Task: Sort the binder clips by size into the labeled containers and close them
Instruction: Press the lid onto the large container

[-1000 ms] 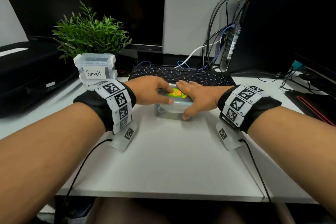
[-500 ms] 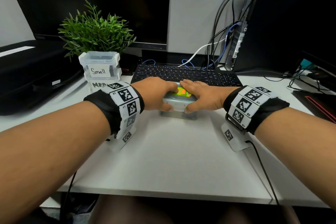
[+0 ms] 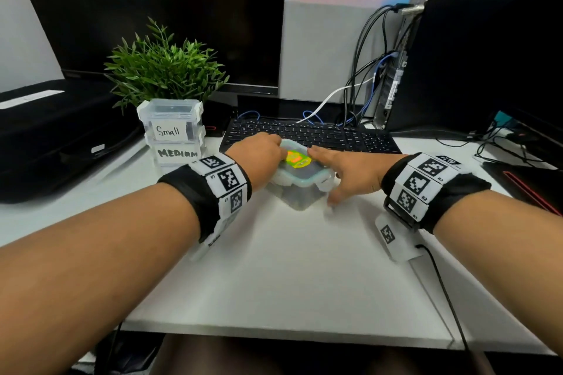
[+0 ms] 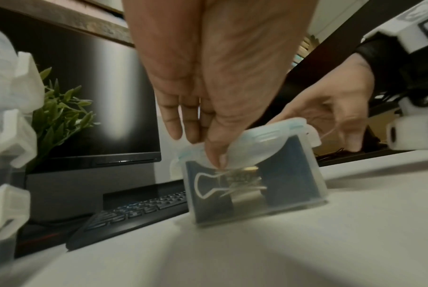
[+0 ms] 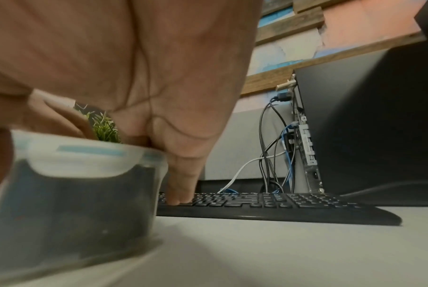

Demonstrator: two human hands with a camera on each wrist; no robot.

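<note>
A clear large container [image 3: 300,189] with a blue-sealed lid and an orange sticker stands mid-table, turned so a corner faces me. Black binder clips [image 4: 208,186] show through its wall. My left hand [image 3: 262,155] grips the lid's left side, fingers over the far edge and thumb on the near latch flap [image 4: 247,147]. My right hand [image 3: 350,173] lies over the right side with straight fingers on the lid and far edge [image 5: 181,184], its blurred thumb pointing down by the near right latch. Closed containers labeled Small [image 3: 170,123] and Medium [image 3: 176,152] are stacked at the back left.
A green plant [image 3: 164,70] stands behind the stacked containers. A black keyboard [image 3: 335,137] lies just behind the large container, below a dark monitor. A computer tower [image 3: 472,64] with cables is at the back right. The white table [image 3: 289,268] stretches toward me.
The large container has turned on the table, so a corner now faces me. My right thumb has dropped to the near right side. The head view has tilted up.
</note>
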